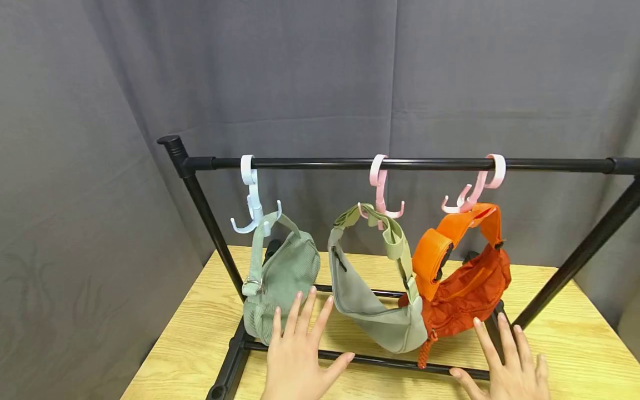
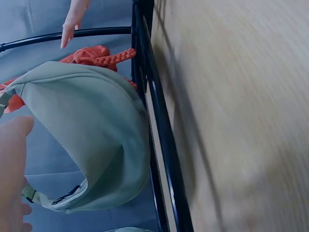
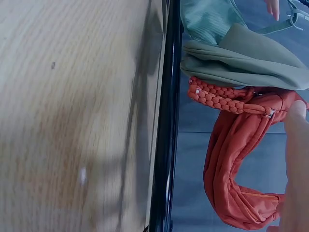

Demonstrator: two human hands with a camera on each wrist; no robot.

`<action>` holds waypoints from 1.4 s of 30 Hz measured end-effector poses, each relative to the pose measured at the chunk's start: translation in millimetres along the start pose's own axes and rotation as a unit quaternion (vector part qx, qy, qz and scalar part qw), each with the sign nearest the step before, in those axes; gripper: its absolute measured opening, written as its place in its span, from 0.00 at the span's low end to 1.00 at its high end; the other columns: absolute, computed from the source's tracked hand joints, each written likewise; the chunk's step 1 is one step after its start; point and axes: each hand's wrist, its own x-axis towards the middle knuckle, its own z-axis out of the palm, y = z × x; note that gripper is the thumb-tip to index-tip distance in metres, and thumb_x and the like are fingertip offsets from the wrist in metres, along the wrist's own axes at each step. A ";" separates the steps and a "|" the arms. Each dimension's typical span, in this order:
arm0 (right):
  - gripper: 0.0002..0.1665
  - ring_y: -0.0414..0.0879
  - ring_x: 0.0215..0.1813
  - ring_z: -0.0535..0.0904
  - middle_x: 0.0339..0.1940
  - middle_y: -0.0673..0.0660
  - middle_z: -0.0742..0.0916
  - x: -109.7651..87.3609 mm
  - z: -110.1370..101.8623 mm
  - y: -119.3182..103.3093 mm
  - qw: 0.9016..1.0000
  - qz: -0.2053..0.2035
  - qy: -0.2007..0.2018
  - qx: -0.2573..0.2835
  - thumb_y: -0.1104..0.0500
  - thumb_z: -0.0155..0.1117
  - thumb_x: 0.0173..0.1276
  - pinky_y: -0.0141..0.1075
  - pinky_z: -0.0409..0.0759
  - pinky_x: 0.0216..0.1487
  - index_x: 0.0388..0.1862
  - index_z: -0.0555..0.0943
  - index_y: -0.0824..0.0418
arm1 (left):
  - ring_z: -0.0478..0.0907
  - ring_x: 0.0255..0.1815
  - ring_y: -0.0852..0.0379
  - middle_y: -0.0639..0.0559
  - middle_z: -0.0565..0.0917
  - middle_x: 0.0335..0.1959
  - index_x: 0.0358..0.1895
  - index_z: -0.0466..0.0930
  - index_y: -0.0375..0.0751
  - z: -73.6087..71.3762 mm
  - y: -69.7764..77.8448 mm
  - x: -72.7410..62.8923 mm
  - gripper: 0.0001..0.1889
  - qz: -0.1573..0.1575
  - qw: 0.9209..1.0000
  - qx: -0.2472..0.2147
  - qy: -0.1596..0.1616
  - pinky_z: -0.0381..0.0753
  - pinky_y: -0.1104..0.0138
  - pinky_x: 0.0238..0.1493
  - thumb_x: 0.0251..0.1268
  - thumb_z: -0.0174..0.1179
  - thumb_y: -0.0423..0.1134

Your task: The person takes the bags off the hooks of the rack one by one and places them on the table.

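Observation:
Three bags hang from hooks on a black rack. On the left a green corduroy bag [image 1: 292,272] hangs by its strap from a light blue hook hanger [image 1: 255,203]. The grey-green sling bag [image 1: 370,319] in the middle hangs from a pink hook hanger [image 1: 381,191]. An orange-red bag [image 1: 465,289] with a braided cord hangs from another pink hook hanger [image 1: 480,186]. My left hand [image 1: 300,355], fingers spread, is in front of the corduroy bag and left of the sling bag. Fingers extended, my right hand [image 1: 515,366] is below and right of the orange-red bag. Both hold nothing.
The rack's top bar [image 1: 320,164] runs across the view, with a lower front bar [image 1: 385,361] close to the hands. Slanting side posts [image 1: 215,233] stand at either end. Under it is a light wood table [image 1: 175,333]; a grey curtain [image 1: 320,72] hangs behind.

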 end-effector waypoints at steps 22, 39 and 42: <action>0.56 0.67 0.70 0.63 0.78 0.61 0.63 -10.1 1.9 -6.1 0.999 -0.014 0.029 0.023 0.16 0.46 0.59 0.71 0.65 0.54 0.78 0.61 0.45 | 0.55 0.77 0.47 0.51 0.60 0.77 0.75 0.63 0.57 -33.7 -11.5 33.8 0.40 0.115 0.992 -0.027 0.044 0.61 0.42 0.69 0.59 0.60 0.62; 0.57 0.75 0.54 0.73 0.68 0.68 0.73 -15.8 -7.9 -8.4 0.997 -0.029 0.041 0.063 0.21 0.54 0.60 0.69 0.70 0.46 0.79 0.61 0.53 | 0.64 0.73 0.48 0.50 0.65 0.75 0.72 0.69 0.54 -57.3 -29.6 67.8 0.32 0.197 0.975 -0.002 0.102 0.68 0.43 0.65 0.66 0.51 0.61; 0.57 0.74 0.53 0.74 0.64 0.70 0.76 -15.1 -9.1 -10.1 0.996 -0.031 0.047 0.073 0.23 0.60 0.57 0.68 0.71 0.45 0.76 0.66 0.56 | 0.65 0.72 0.48 0.50 0.66 0.74 0.70 0.72 0.54 -62.0 -33.0 73.4 0.29 0.208 0.972 -0.007 0.113 0.69 0.43 0.64 0.69 0.48 0.59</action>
